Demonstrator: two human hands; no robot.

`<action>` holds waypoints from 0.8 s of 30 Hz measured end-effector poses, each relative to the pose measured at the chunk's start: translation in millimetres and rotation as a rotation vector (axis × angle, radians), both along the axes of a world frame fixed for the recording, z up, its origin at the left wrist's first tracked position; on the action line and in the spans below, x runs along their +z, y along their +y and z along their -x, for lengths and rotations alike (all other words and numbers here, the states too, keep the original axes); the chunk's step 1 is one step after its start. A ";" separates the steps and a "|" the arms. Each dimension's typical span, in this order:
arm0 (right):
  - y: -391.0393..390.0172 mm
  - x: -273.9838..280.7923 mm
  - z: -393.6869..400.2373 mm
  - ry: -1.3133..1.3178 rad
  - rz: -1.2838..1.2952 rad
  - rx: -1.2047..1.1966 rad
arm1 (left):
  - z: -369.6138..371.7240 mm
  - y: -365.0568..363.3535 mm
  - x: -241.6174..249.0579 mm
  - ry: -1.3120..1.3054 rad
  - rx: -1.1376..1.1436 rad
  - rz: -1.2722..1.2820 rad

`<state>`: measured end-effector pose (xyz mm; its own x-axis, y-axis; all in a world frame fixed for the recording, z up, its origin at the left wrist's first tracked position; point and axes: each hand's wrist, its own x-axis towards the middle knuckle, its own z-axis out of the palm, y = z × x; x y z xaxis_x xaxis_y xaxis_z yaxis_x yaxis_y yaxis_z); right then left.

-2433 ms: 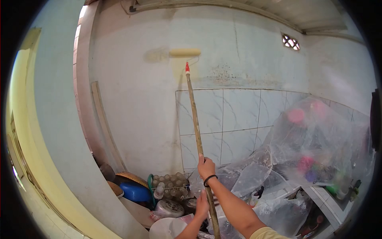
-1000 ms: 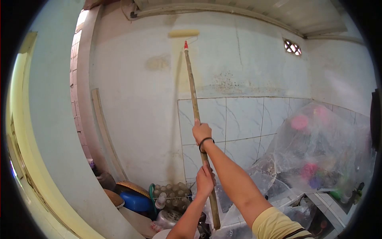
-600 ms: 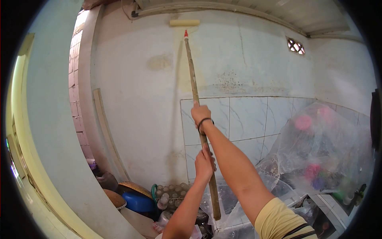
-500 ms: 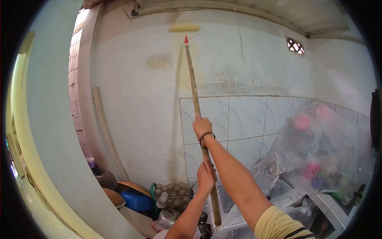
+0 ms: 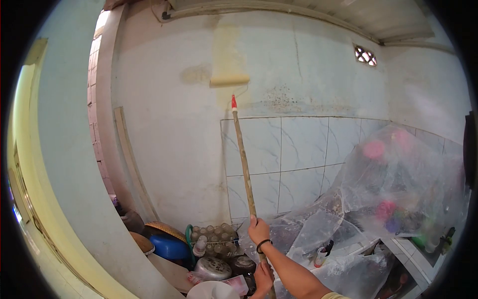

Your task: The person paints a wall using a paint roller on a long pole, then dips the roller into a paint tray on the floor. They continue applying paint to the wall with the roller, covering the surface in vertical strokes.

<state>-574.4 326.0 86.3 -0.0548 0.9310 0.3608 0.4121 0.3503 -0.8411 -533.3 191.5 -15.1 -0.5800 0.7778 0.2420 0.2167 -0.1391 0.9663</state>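
High on a stained wall (image 5: 164,124), a fresh cream stripe of paint (image 5: 228,50) ends at a roller (image 5: 229,79), which sits just above the tiled section (image 5: 298,154). Clear plastic sheeting (image 5: 393,184) covers the worktop and goods to the right; a blue basin (image 5: 169,247) and jars sit below. Both hands are closed around the long wooden pole (image 5: 243,159), the right hand (image 5: 259,230) above the left hand (image 5: 263,277). Even pressure, a straight stroke and slight overlap with the wet edge would likely give the cleanest coat.
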 end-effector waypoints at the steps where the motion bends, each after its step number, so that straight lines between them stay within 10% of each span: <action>1: -3.2 -2.3 -0.6 -0.001 0.003 0.000 | -0.6 -0.9 -2.8 0.022 0.023 -0.004; 8: 15.0 51.4 12.2 0.026 -0.033 0.029 | 19.1 26.4 29.2 -0.128 -0.064 -0.029; 24: 94.4 325.4 75.8 0.194 -0.019 0.132 | 91.5 113.2 280.1 -0.055 -0.223 -0.290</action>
